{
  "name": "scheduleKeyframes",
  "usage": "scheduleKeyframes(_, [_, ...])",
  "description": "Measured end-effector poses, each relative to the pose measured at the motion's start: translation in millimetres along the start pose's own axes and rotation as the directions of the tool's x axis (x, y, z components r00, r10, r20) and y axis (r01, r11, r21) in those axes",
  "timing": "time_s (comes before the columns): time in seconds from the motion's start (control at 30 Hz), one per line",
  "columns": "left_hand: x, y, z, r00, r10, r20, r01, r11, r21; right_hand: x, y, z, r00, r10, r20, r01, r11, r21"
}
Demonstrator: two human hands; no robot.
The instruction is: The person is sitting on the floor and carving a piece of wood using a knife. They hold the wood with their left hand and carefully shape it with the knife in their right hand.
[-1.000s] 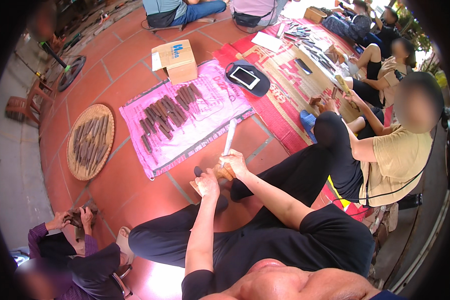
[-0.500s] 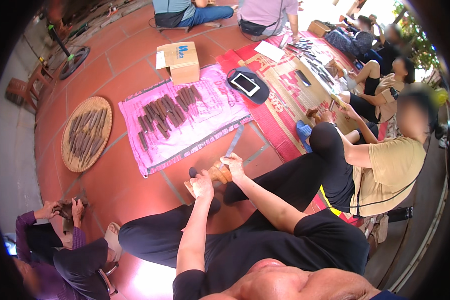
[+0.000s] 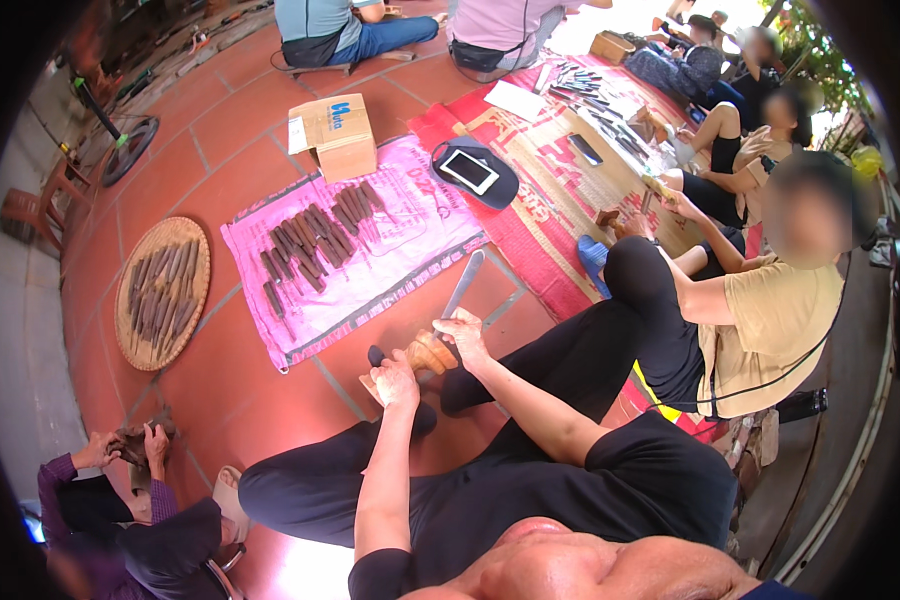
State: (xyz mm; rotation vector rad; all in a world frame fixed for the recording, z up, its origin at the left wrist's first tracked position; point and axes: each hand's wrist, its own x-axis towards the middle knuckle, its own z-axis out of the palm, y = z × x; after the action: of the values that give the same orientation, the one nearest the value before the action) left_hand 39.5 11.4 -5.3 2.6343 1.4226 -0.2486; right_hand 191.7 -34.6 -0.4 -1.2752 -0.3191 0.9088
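Seated on a red-tiled floor (image 3: 240, 405), a person (image 3: 570, 495) grips a rounded orange-brown wooden piece (image 3: 432, 354) in front of the folded legs (image 3: 315, 495), the left hand (image 3: 394, 380) curled around its left end. At right, the right hand (image 3: 465, 337) closes its fingers on the near end of a long grey blade (image 3: 463, 290), angled toward the far side; whether metal meets wood cannot be told. Held only by hand, the piece could roll if the left grip slackens, and a skidding blade might nick the left fingers.
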Motion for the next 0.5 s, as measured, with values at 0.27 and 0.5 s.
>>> scheduleKeyframes(0.27, [3,0,7,1.0,0.022,-0.014,-0.022,1.0,-0.015,-4,-17,1,0.988,-0.123,0.089,0.133,0.984,-0.122])
scheduleKeyframes(0.5, [3,-3,16,0.997,0.034,-0.064,-0.032,0.999,0.021,-19,-6,-4,0.962,0.08,0.262,-0.021,0.975,-0.22])
